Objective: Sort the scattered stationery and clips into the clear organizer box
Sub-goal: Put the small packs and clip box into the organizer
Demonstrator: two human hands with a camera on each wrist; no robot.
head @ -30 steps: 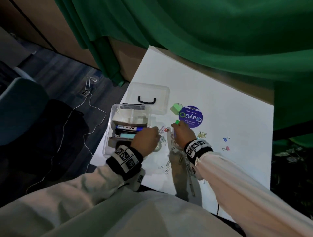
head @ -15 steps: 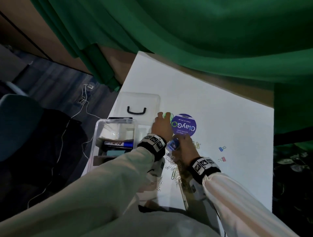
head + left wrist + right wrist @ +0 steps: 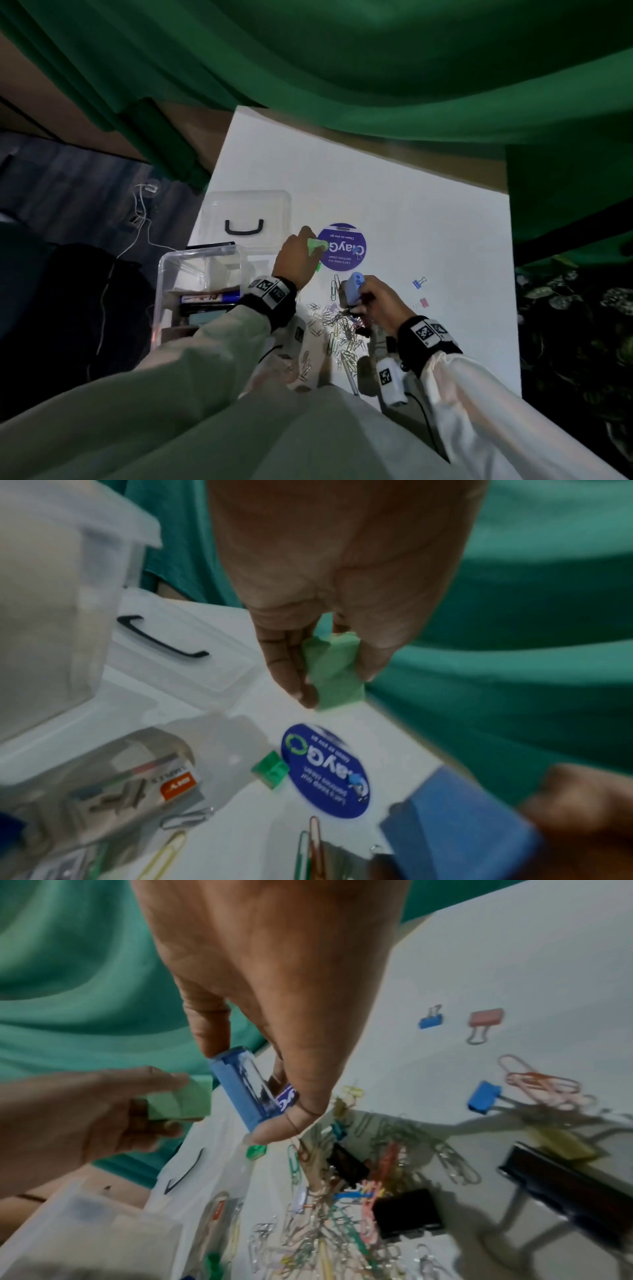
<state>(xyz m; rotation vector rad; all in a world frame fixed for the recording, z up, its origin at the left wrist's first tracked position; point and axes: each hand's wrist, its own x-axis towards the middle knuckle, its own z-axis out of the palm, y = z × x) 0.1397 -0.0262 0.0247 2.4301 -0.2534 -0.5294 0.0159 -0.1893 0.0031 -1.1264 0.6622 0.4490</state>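
My left hand (image 3: 310,247) pinches a pale green block (image 3: 318,245) between thumb and fingers, just above the table beside a round purple disc (image 3: 342,247); the left wrist view shows the same green block (image 3: 334,669). My right hand (image 3: 359,301) grips a small blue case with a clear side (image 3: 353,290), held over the pile of paper clips (image 3: 337,325); in the right wrist view the blue case (image 3: 245,1093) sits between forefinger and thumb. The clear organizer box (image 3: 164,270) stands open at the table's left edge, with markers inside.
The box's clear lid (image 3: 250,209) with a black handle lies behind the box. A small green clip (image 3: 270,769) lies by the disc. Blue (image 3: 418,282) and pink (image 3: 423,302) binder clips lie to the right; black binder clips (image 3: 405,1213) sit among the paper clips. A green curtain hangs behind.
My left hand left the box, reached to the purple disc and took hold of the green block. My right hand picked up the blue case and raised it.
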